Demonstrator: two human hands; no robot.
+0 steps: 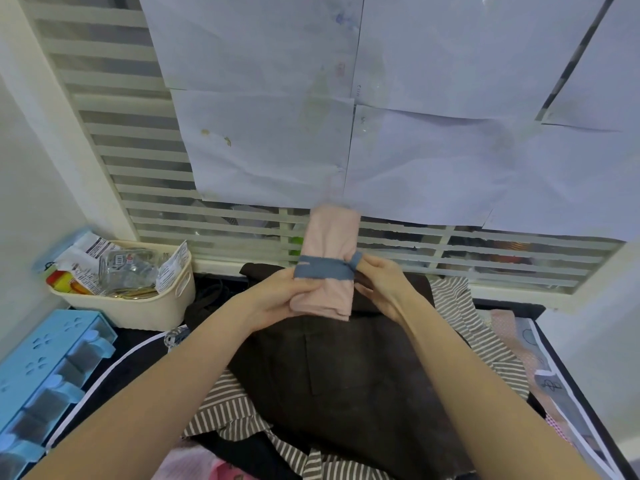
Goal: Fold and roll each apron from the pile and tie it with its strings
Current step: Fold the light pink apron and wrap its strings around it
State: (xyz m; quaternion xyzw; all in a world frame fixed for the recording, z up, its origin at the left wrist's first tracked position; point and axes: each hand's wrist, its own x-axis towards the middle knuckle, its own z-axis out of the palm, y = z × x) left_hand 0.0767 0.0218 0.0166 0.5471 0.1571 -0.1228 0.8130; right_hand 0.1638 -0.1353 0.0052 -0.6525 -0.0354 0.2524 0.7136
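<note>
A rolled pink apron (330, 237) is held up in the air in front of me, upright, with a blue string (323, 270) wound around its middle. My left hand (277, 296) grips the lower part of the roll from the left. My right hand (379, 278) pinches the blue string's end at the roll's right side. Below lies the pile: a dark brown apron (346, 375) on top, over a brown-and-white striped apron (460, 320).
A cream basket (162, 303) with packets and a glass item stands at the left. A blue plastic rack (52, 372) lies at the near left. A slatted window grille (145, 174) covered with white paper sheets (415, 116) fills the back. Pink patterned fabric (502, 323) lies at the right.
</note>
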